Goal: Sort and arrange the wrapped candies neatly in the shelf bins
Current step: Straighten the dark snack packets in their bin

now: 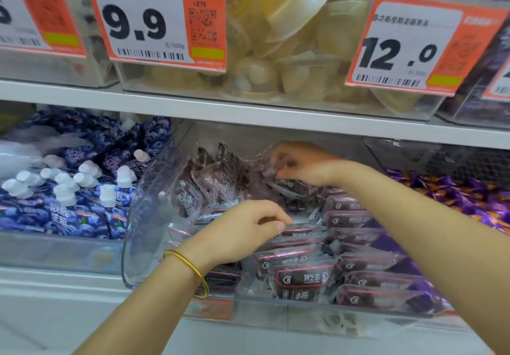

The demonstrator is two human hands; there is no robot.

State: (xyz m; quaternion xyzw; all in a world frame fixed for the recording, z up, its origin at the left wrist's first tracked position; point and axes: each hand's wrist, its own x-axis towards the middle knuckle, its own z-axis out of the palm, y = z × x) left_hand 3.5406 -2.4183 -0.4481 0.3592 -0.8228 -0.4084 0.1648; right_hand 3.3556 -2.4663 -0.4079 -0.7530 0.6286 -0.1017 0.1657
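Note:
A clear plastic bin (pixel 132 244) on the lower shelf holds dark wrapped candies with pink-edged labels. Several lie in tidy rows (pixel 358 261) on the bin's right side; others stand loosely on end (pixel 204 181) at the back left. My left hand (pixel 242 230), with a gold bangle on its wrist, rests on a flat pack (pixel 300 229) in the middle, thumb and fingers pinching its edge. My right hand (pixel 300 164) is deeper in the bin, fingers closed on a dark wrapped candy (pixel 292 186) lifted above the rows.
A bin of blue pouches with white caps (pixel 71 189) sits to the left. Purple and orange wrapped sweets (pixel 452 192) fill the bin to the right. The shelf board (pixel 248 112) above carries clear bins of pale jelly cups (pixel 289 51) and price tags (pixel 154 18).

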